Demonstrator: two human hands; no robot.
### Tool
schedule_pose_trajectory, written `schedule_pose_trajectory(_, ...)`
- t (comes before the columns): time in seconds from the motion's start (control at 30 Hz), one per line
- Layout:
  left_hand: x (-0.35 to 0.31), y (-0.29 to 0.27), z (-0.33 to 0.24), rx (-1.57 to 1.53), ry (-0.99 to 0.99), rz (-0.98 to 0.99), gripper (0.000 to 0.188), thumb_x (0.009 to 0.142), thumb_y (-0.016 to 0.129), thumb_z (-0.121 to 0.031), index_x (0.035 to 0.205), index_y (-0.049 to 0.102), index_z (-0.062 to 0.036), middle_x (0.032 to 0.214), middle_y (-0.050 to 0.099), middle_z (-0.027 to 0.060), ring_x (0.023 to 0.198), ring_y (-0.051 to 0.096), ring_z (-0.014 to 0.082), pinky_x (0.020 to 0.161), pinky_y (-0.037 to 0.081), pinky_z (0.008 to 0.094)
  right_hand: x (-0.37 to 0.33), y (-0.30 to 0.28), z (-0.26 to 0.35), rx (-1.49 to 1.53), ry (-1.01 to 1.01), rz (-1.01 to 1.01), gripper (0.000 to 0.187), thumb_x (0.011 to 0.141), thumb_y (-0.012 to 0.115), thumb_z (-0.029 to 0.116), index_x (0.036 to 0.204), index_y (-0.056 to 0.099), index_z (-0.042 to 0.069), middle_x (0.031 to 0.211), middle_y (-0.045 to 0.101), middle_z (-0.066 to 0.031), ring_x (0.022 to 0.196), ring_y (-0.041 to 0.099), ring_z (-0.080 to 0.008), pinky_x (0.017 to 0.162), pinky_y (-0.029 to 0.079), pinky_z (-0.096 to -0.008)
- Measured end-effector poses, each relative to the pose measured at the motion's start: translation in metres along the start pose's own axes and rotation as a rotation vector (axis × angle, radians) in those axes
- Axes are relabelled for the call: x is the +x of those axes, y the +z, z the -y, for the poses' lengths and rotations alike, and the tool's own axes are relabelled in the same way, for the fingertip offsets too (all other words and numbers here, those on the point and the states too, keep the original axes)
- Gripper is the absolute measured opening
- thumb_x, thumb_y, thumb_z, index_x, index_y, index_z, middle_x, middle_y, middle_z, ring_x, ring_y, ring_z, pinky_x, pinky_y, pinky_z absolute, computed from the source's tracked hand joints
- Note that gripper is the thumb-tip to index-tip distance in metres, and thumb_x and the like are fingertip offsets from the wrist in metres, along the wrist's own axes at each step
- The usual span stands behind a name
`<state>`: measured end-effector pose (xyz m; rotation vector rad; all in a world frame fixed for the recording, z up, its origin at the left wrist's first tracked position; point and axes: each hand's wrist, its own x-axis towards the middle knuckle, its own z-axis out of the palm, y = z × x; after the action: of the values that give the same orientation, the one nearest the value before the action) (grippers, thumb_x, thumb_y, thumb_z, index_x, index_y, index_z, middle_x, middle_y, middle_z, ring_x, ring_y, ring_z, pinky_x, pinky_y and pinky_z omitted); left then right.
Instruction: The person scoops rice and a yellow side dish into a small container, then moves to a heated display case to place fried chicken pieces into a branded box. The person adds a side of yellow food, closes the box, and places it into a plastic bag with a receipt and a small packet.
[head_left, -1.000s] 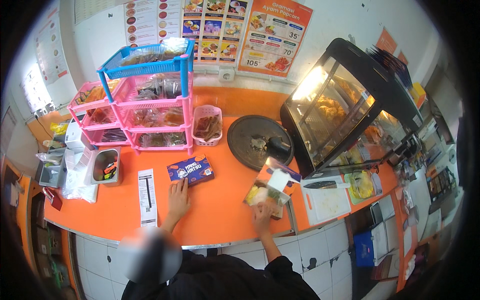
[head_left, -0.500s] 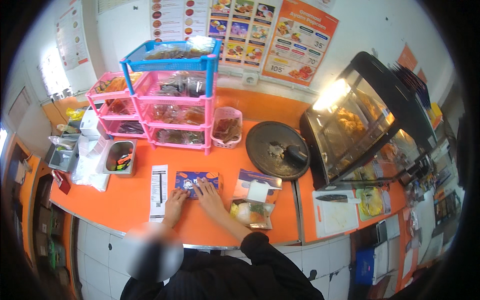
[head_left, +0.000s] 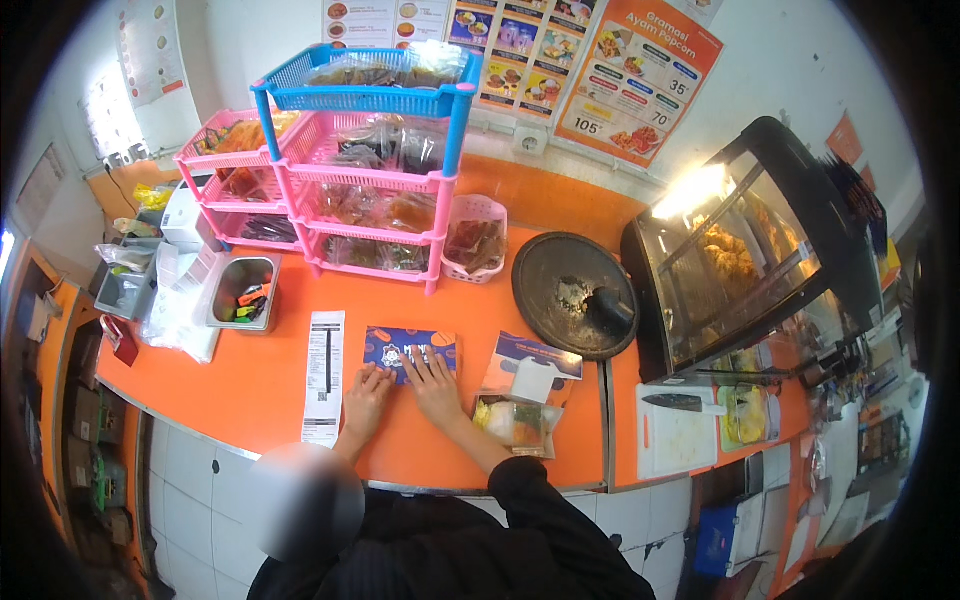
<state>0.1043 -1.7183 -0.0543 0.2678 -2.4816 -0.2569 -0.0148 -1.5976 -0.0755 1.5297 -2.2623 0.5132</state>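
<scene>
A flat blue cardboard box (head_left: 385,342) with orange and white print lies shut on the orange counter in front of me. My right hand (head_left: 435,388) rests on its lid, fingers stretched out and slightly apart. My left hand (head_left: 368,396) is at the box's near left corner, its fingers curled and pressed together against the edge. A long printed paper slip (head_left: 322,385) lies just left of my left hand. To the right of my right forearm stands an opened meal box (head_left: 520,425) with rice, greens and other food inside, its printed lid (head_left: 532,362) folded back.
Pink and blue tiered racks (head_left: 365,180) of bagged items stand at the back, beside a pink basket (head_left: 474,245). A metal container (head_left: 243,300) of markers is at left. On the right are a stone mortar (head_left: 560,325), a lit food warmer (head_left: 740,260) and a knife (head_left: 673,402) on a cutting board (head_left: 665,445).
The whole view has shifted slightly, so the counter's things sit a little farther right. Both hands stay on the blue box, with the right fingers slightly closer together.
</scene>
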Motion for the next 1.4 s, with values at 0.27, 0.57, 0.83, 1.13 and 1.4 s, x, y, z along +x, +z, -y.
schedule_pose_trajectory(0.27, 0.003, -0.006, 0.008, 0.036, 0.09, 0.028, 0.03, 0.072, 0.06, -0.007, 0.101, 0.066, -0.009, 0.102, 0.063, 0.0005, 0.099, 0.058, 0.0265, 0.075, 0.054, 0.0323, 0.007, 0.009, 0.002, -0.091, 0.0, 0.109, 0.057, 0.079, 0.063, 0.028, 0.129, 0.048, 0.006, 0.133, 0.046, -0.0189, 0.121, 0.046, -0.0378, 0.1, 0.038, -0.0478)
schedule_pose_trajectory(0.57, 0.0, -0.004, 0.004, 0.015, 0.055, 0.011, 0.032, 0.071, 0.06, -0.006, 0.102, 0.066, -0.0086, 0.101, 0.064, 0.001, 0.1, 0.059, 0.0263, 0.075, 0.055, 0.0325, 0.002, 0.017, -0.006, -0.247, -0.156, 0.031, 0.046, 0.084, 0.052, 0.016, 0.126, 0.049, -0.002, 0.129, 0.047, -0.0259, 0.115, 0.051, -0.0413, 0.095, 0.043, -0.0479)
schedule_pose_trajectory(0.83, -0.001, -0.003, 0.003, -0.017, 0.035, 0.011, 0.038, 0.071, 0.06, -0.005, 0.109, 0.064, -0.0094, 0.107, 0.063, 0.0018, 0.107, 0.057, 0.0268, 0.08, 0.054, 0.0355, 0.017, -0.043, 0.014, 0.146, 0.033, 0.406, 0.091, 0.074, 0.065, 0.033, 0.142, 0.017, -0.003, 0.147, 0.012, -0.0273, 0.137, 0.013, -0.0429, 0.109, 0.015, -0.0557)
schedule_pose_trajectory(1.13, -0.009, -0.008, 0.004, -0.061, 0.039, 0.123, 0.053, 0.072, 0.057, -0.001, 0.124, 0.054, -0.0098, 0.122, 0.056, 0.0052, 0.121, 0.047, 0.0301, 0.1, 0.041, 0.042, 0.023, -0.025, 0.005, 0.166, 0.123, 0.406, 0.091, 0.079, 0.059, 0.041, 0.144, 0.011, -0.002, 0.149, 0.011, -0.0252, 0.138, 0.01, -0.0414, 0.109, 0.011, -0.0564)
schedule_pose_trajectory(1.4, -0.006, -0.02, 0.009, -0.23, -0.132, 0.234, 0.059, 0.066, 0.056, 0.005, 0.124, 0.054, -0.0084, 0.125, 0.054, 0.0093, 0.126, 0.041, 0.0306, 0.11, 0.017, 0.0541, 0.037, -0.03, 0.023, 0.142, 0.172, 0.569, 0.104, 0.072, 0.066, 0.042, 0.145, 0.004, 0.002, 0.15, 0.002, -0.0243, 0.139, 0.008, -0.0401, 0.109, 0.007, -0.0584)
